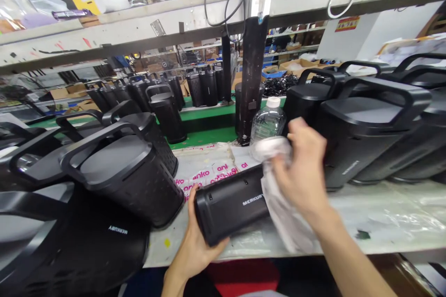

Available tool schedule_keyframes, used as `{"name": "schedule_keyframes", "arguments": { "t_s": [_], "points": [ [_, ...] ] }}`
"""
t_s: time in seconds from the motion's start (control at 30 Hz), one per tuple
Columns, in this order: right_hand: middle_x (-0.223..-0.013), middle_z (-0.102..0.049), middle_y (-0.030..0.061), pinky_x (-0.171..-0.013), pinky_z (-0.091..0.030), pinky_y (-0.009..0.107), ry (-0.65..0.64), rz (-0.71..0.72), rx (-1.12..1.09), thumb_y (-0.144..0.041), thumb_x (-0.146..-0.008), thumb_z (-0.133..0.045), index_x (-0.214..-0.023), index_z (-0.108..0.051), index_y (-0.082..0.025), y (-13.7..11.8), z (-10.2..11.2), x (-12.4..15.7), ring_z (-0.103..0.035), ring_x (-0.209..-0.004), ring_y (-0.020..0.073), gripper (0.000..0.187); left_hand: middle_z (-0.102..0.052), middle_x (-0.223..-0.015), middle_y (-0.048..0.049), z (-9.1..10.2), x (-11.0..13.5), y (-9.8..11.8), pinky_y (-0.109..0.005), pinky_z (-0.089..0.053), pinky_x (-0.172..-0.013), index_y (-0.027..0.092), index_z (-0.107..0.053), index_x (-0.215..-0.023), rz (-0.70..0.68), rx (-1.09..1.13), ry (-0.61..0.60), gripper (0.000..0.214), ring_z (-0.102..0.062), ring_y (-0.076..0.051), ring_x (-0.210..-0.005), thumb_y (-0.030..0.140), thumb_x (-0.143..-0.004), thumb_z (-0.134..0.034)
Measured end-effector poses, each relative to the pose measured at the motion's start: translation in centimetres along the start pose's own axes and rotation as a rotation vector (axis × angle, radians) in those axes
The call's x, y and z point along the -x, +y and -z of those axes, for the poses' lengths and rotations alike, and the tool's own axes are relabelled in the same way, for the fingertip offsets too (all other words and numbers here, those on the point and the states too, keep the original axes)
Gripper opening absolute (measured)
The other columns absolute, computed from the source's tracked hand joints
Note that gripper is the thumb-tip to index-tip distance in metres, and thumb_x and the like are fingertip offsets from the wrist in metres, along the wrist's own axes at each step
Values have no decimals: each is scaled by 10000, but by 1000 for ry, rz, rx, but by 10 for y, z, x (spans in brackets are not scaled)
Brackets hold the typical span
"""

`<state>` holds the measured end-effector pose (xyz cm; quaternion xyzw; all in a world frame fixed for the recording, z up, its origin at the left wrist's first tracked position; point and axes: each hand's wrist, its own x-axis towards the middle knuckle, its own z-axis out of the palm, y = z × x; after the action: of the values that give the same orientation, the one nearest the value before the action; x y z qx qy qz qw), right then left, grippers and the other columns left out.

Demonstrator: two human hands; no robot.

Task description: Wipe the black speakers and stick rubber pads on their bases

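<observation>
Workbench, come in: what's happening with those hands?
Left hand cupping one end of black MERKURY speaker. Right hand, blurred, holding white cloth by other end. Capped clear bottle close behind, possibly in the way.

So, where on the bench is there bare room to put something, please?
The pale plastic bench cover has free room right of the right forearm, before the black handled units there. A smaller patch, with pink letters, lies beyond the held black unit, between the clear plastic bottle and the left cluster of black handled units. The left side is most crowded.
</observation>
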<state>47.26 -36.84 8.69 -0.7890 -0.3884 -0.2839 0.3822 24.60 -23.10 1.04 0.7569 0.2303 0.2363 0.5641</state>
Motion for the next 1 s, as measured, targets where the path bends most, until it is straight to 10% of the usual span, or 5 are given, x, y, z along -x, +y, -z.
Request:
{"name": "schedule_keyframes", "arguments": {
  "t_s": [0.23,0.43,0.57,0.67,1.0],
  "points": [
    [-1516,-410,187,-1136,-203,558,-97,164,266,-316,-983,-368,-1454,-431,-137,-52,-45,74,-318,-1429,346,509,82,-1660,-143,-2,0,-21,-474,-82,-1242,227,196,-1523,-7,194,-16,1164,-21,-300,-1532,727,-797,-564],
    [-1433,-547,43,-1162,-166,467,-216,397,116,-266,-992,-350,-1392,-543,-256,-75,-52,66,-450,-1348,251,445,-50,-1667,-115,-3,-4,-22,-457,-138,-1245,232,35,-1561,-31,310,33,1155,-121,-306,-1524,650,-759,-683],
    [-1279,-652,130,-1086,-203,665,-93,52,260,-376,-1013,-237,-1194,-681,-190,-3,-43,30,-484,-1298,368,515,-137,-1660,-85,-3,-3,-25,-458,-114,-1247,268,-4,-1564,-43,376,22,1174,-135,-296,-1524,604,-724,-753],
    [-1155,-690,177,-1010,-402,545,-236,-99,161,-490,-986,-214,-1136,-687,-153,35,-34,11,-600,-1143,353,600,-40,-1668,-103,-6,-1,-31,-466,-92,-1247,265,104,-1551,-81,368,45,1359,-89,-295,-1532,566,-627,-847],
    [-1194,-634,186,-863,-484,513,22,-430,144,-532,-938,-342,-1342,-579,-178,39,-21,53,-598,-1133,406,587,3,-1667,-110,1,2,-32,-553,-148,-1238,295,5,-1562,-279,85,-12,1345,-48,-363,-1524,381,-580,-910]
  ]
}}
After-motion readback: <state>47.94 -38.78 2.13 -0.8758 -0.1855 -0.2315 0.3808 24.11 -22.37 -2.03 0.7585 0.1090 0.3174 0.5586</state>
